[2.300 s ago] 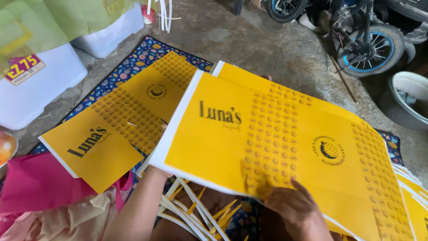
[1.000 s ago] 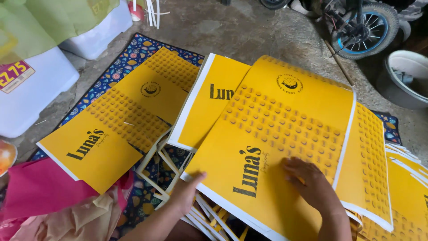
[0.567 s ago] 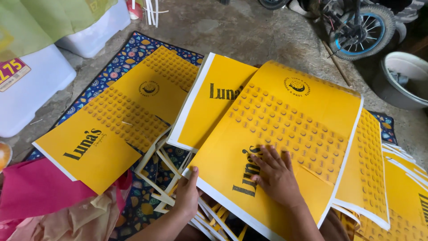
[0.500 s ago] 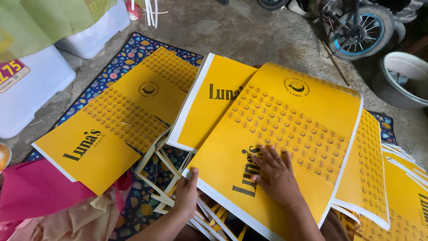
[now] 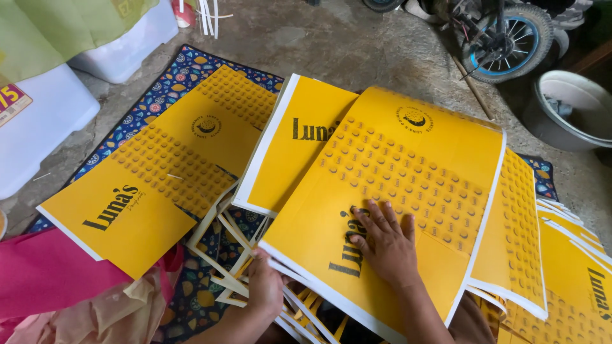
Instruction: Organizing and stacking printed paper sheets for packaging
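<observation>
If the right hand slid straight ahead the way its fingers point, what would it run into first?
Probably nothing solid at first. The right hand lies flat on the top yellow sheet, fingers pointing up the sheet, so it would cross the rows of small dark printed marks toward the round emblem.

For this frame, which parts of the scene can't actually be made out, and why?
- Head view: the left hand fingertips are tucked under the top yellow sheet, so its grip is unclear.
- The sheets beneath it are covered by that sheet; their count cannot be told.
- The lower sheet stack is cut off by the right and bottom edges.
- The grey basin contents are too small and partly cut off.
- The right hand lies flat, hiding the print under it.
</observation>
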